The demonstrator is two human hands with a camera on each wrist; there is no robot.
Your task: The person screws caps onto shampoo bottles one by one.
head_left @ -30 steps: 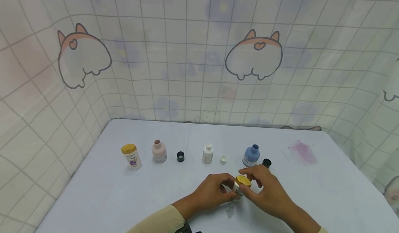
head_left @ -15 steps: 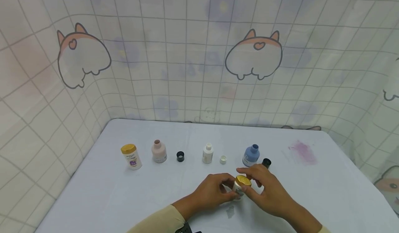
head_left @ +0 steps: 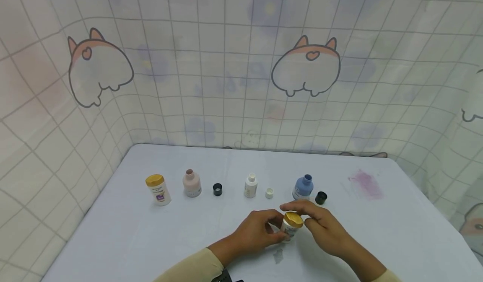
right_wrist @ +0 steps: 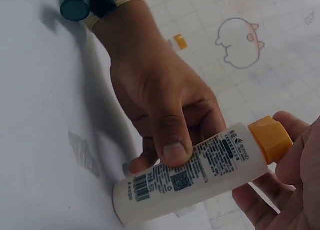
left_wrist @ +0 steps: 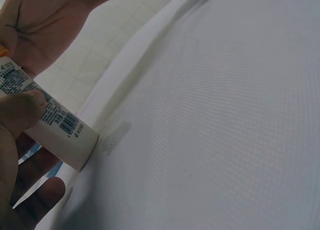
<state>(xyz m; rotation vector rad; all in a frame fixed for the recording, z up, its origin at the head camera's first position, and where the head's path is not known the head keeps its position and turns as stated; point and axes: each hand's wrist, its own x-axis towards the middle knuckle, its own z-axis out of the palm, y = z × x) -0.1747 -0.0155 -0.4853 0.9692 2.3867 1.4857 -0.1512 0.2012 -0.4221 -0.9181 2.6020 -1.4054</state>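
My left hand point(head_left: 254, 231) grips a white bottle point(head_left: 289, 231) with a yellow cap point(head_left: 293, 219), thumb on one side and fingers on the other. Printed text and a barcode cover the bottle's side in the right wrist view, where its base meets the table. My right hand point(head_left: 326, 229) hovers around the cap. Its index finger reaches behind the cap, while the thumb stands just off it in the head view. A blue bottle point(head_left: 303, 187) without a cap and a black cap point(head_left: 321, 197) are just beyond the right hand.
Along the back stand a yellow-capped white bottle point(head_left: 158, 190), an uncapped pink bottle point(head_left: 192, 184) beside a black cap point(head_left: 217, 189), and an uncapped small white bottle point(head_left: 250, 186) beside a white cap point(head_left: 269, 193). A grey patch point(head_left: 278, 256) marks the white table point(head_left: 170, 240).
The right thumb has come away from the yellow cap, and the right index finger has shifted left behind it. The black cap by the blue bottle shows more fully. My left hand keeps its grip.
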